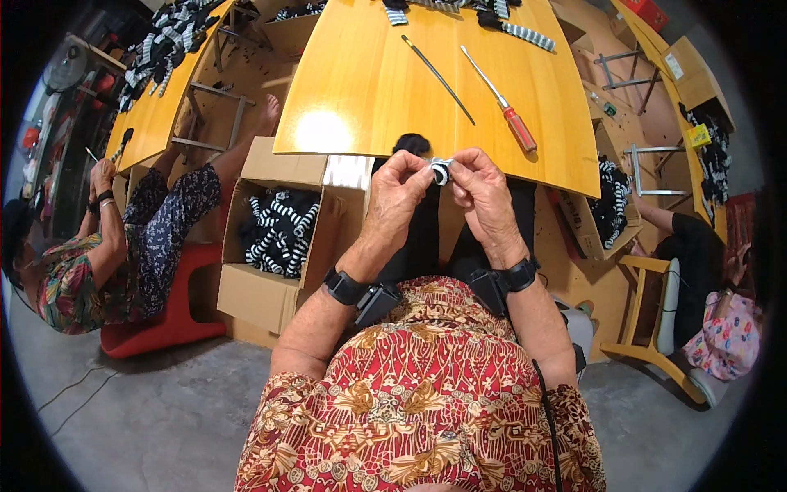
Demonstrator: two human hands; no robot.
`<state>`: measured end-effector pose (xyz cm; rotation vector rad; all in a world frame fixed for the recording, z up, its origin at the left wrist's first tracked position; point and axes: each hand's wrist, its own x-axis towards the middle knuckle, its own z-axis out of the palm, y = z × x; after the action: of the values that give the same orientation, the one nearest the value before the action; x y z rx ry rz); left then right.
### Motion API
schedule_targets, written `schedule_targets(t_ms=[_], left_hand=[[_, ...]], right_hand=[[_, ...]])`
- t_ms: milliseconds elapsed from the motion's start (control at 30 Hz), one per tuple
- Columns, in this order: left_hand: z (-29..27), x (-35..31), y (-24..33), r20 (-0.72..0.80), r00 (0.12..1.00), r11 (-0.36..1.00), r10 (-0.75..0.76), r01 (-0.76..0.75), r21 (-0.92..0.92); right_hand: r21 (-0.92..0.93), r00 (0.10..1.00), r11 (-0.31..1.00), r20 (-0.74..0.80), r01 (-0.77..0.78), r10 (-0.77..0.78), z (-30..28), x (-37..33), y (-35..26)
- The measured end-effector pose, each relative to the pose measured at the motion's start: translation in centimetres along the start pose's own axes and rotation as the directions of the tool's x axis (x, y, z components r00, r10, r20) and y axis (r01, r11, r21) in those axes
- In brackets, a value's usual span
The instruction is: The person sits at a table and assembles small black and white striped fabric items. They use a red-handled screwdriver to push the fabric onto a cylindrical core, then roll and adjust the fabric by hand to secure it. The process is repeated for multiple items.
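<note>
My left hand (395,197) and my right hand (487,195) meet in front of the near table edge. Between their pinched fingertips is one end of a small black-and-white striped fabric tube (441,171), its opening facing up toward me. Just beyond my left fingers shows a fluffy black fabric piece (412,146); whether it joins the tube I cannot tell. On the yellow wooden table (352,74) lie a screwdriver (516,123) with a red handle and a thin dark rod (443,82).
An open cardboard box (258,305) full of striped fabric tubes (283,230) stands at my left; another box (584,225) is at my right. Striped pieces (529,35) lie on the table's far end. Co-workers sit left on a red chair (164,332) and right by a wooden chair (648,361).
</note>
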<state>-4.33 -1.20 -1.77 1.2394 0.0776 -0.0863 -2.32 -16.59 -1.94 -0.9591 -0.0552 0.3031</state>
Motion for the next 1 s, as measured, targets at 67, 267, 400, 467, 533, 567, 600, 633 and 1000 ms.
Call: schedule_targets(t_ms=[67, 267, 400, 467, 533, 567, 600, 633, 1000], left_hand=[[0.3, -0.2, 0.2, -0.031, 0.999, 1.000, -0.017, 0.017, -0.023], [-0.3, -0.1, -1.5, 0.005, 0.995, 0.949, -0.104, 0.101, -0.298], [-0.6, 0.0, -1.2, 0.245, 0.963, 0.837, -0.108, 0.221, -0.501], [-0.8, 0.4, -0.8, 0.306, 0.946, 0.842, -0.109, 0.252, -0.478], [-0.8, 0.6, -0.1, 0.339, 0.935, 0.861, -0.106, 0.257, -0.439], [-0.6, 0.5, 0.3, 0.331, 0.939, 0.864, -0.097, 0.245, -0.440], [-0.6, 0.5, 0.2, 0.273, 0.957, 0.897, -0.097, 0.203, -0.392], [-0.5, 0.5, 0.2, 0.212, 0.973, 0.926, -0.094, 0.164, -0.341], [0.5, 0.4, -0.3, -0.046, 0.998, 0.983, -0.040, 0.031, -0.178]], right_hand=[[0.052, 0.997, 0.998, 0.057, -0.046, 0.043, -0.3, 0.2, 0.1], [-0.122, 0.997, 0.990, -0.036, -0.066, 0.062, 0.1, 0.1, 0.0], [-0.089, 0.997, 0.993, -0.038, -0.072, 0.069, -0.3, 0.6, 0.0], [-0.028, 0.995, 0.995, -0.030, -0.094, 0.093, -0.5, 0.7, 0.0], [0.002, 0.997, 0.997, -0.034, -0.073, 0.073, -0.1, 0.5, 0.0], [0.016, 0.997, 0.998, -0.034, -0.064, 0.065, 0.0, 0.4, 0.0], [0.007, 0.998, 0.999, -0.021, -0.052, 0.052, -0.2, 0.5, -0.1], [-0.002, 0.999, 0.999, -0.007, -0.043, 0.043, -0.5, 0.4, -0.2], [0.066, 1.000, 0.997, 0.000, -0.027, 0.027, -0.1, 0.1, 0.3]])
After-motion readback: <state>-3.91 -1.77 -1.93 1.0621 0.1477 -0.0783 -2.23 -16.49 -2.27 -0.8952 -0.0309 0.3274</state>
